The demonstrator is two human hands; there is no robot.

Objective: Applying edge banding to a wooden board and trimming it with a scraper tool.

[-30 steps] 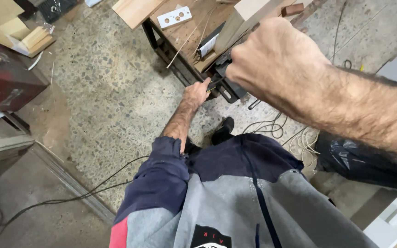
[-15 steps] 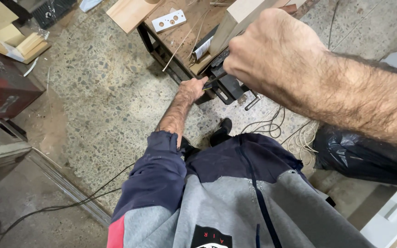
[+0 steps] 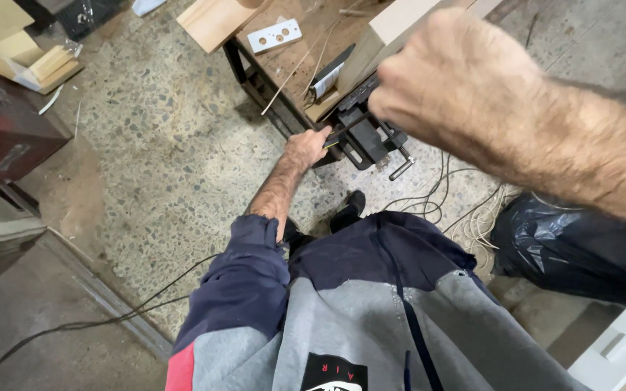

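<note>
At the far left, pale wooden offcuts point(image 3: 34, 61) with square-cut edges lie stacked above a dark red box point(image 3: 9, 130), beside a speckled terrazzo floor point(image 3: 168, 159) that is rough and mottled grey. A thin black cable point(image 3: 110, 308) trails across the smoother concrete strip at the lower left.

Toward the middle, the left hand point(image 3: 307, 147) reaches forward from a navy and grey sweatshirt sleeve point(image 3: 244, 289); its fingers are curled shut around the end of a slim dark rod point(image 3: 349, 124) at the edge of the desk point(image 3: 284, 80). The desk is a small worn brown wooden top on a black metal frame. On it lie a white rectangular plate with round holes point(image 3: 275, 35), a flat light plank point(image 3: 215, 18) jutting past the corner, and a few thin sticks.

Just right of the left hand, a black metal bench vise point(image 3: 367, 134) is fixed at the desk's edge, with a pale, smooth-faced wooden block point(image 3: 393, 32) rising from it. The rod runs from the left hand up toward the vise.

The right hand point(image 3: 458, 80) is large and close to the camera, closed into a fist directly over the vise; what it grips cannot be told, since the fist hides it. At the right, loose grey wires point(image 3: 465, 210) lie tangled on the floor beside a glossy crumpled black plastic bag point(image 3: 581, 250).
</note>
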